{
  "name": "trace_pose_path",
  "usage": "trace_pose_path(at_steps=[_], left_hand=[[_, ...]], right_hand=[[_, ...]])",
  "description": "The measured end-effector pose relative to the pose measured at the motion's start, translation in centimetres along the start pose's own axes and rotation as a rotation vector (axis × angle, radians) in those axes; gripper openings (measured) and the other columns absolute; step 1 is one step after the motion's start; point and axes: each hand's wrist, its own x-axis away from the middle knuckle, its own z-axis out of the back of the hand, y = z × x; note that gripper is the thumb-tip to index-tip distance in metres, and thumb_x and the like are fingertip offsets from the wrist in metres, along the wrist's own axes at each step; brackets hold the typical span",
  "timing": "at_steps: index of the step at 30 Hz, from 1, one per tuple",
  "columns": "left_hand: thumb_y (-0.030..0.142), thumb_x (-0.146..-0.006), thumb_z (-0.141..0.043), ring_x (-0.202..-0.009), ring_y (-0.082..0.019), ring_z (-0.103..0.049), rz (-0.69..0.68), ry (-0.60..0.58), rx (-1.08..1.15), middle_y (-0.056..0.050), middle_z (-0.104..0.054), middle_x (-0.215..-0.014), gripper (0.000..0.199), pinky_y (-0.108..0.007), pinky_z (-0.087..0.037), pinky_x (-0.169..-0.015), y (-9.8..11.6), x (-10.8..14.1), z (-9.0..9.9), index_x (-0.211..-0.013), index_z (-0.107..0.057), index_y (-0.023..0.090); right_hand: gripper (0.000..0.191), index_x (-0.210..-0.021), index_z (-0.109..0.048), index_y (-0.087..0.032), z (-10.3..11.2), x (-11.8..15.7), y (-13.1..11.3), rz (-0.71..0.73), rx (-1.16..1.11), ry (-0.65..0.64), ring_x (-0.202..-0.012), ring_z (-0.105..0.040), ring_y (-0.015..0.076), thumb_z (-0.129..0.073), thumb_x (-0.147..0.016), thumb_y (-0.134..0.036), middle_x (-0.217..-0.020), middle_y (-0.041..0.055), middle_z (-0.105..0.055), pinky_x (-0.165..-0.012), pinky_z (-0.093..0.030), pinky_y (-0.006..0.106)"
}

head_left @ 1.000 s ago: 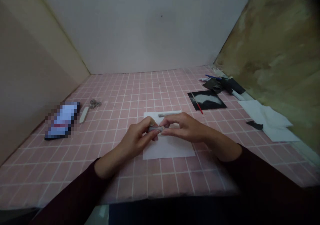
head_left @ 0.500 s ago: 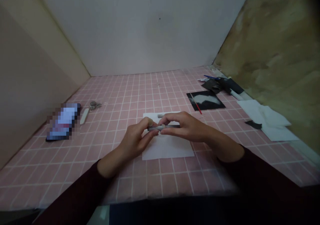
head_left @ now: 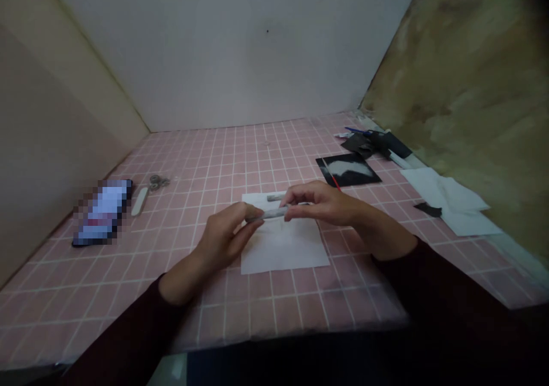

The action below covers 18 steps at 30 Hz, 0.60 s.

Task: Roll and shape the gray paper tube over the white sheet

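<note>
Between my two hands a thin grey rod (head_left: 274, 214) is held level above a sheet of white paper (head_left: 283, 251). My left hand (head_left: 227, 229) pinches its left end between thumb and fingers. My right hand (head_left: 319, 203) closes thumb and fingertips around its right end, which is partly hidden. What exactly the rod is I cannot make out. Behind it, a short grey stick (head_left: 274, 198) lies on the far part of the paper, its right end close to my right fingers.
A phone (head_left: 103, 211), a white nail-file-like strip (head_left: 140, 201) and small grey rings (head_left: 158, 181) lie left. On the right are a black sheet (head_left: 349, 170) with a red thin stick (head_left: 332, 175), dark scraps (head_left: 358, 144) and white papers (head_left: 450, 200). A wall (head_left: 257, 77) stands behind.
My hands have drawn apart along the rod, the right one moving slightly right and up. More of the rod's middle shows. The view has shifted a little.
</note>
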Motion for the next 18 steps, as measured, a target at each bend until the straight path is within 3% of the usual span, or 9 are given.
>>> trace_pose_path(at_steps=[3, 6, 8, 11, 18], left_hand=[[0.021, -0.092, -0.062, -0.072, -0.014, -0.066, 0.128, -0.014, 0.072, -0.003, -0.069, -0.083, 0.006, -0.025, -0.050, -0.063, 0.0, 0.1, 0.0, -0.097, -0.058, 0.019], [0.028, -0.094, -0.061, -0.067, -0.013, -0.064, 0.337, -0.070, 0.394, -0.002, -0.067, -0.077, 0.011, -0.025, -0.050, -0.060, 0.0, 0.0, -0.3, -0.093, -0.055, 0.019], [0.030, -0.093, -0.062, -0.062, -0.012, -0.062, 0.456, -0.033, 0.603, 0.000, -0.065, -0.071, 0.015, -0.024, -0.050, -0.059, -0.1, -0.3, -0.3, -0.089, -0.052, 0.019], [0.027, -0.092, -0.064, -0.059, -0.011, -0.059, 0.540, 0.048, 0.717, 0.002, -0.063, -0.064, 0.018, -0.023, -0.049, -0.060, -0.2, -0.9, -0.2, -0.085, -0.050, 0.018], [0.027, -0.092, -0.064, -0.067, -0.012, -0.060, 0.511, -0.018, 0.742, 0.000, -0.064, -0.073, 0.015, -0.025, -0.049, -0.064, -0.1, -0.7, -0.5, -0.088, -0.053, 0.018]], right_hand=[[0.021, -0.095, -0.067, -0.017, -0.5, 0.0, 0.0, 0.046, 0.088, 0.111, -0.075, -0.059, 0.0134, -0.068, -0.088, -0.037, -0.084, 0.0015, -0.068, -0.068, -0.043, 0.025], [0.018, -0.097, -0.066, -0.017, -1.6, -0.1, -0.4, 0.160, 0.340, 0.170, -0.083, -0.062, 0.0170, -0.065, -0.091, -0.034, -0.090, 0.0044, -0.069, -0.075, -0.044, 0.029], [0.016, -0.097, -0.065, -0.017, -1.7, -0.1, -0.5, 0.213, 0.485, 0.216, -0.084, -0.061, 0.0193, -0.064, -0.092, -0.032, -0.091, 0.0063, -0.069, -0.077, -0.043, 0.032], [0.014, -0.097, -0.063, -0.018, -1.3, -0.1, -0.4, 0.224, 0.544, 0.286, -0.083, -0.061, 0.0196, -0.064, -0.091, -0.030, -0.091, 0.0070, -0.069, -0.077, -0.044, 0.032], [0.034, -0.116, -0.064, -0.019, 0.3, 0.4, 0.0, 0.038, 0.259, 0.094, -0.096, -0.065, 0.0196, -0.066, -0.090, -0.041, -0.105, 0.0063, -0.071, -0.082, -0.048, 0.031]])
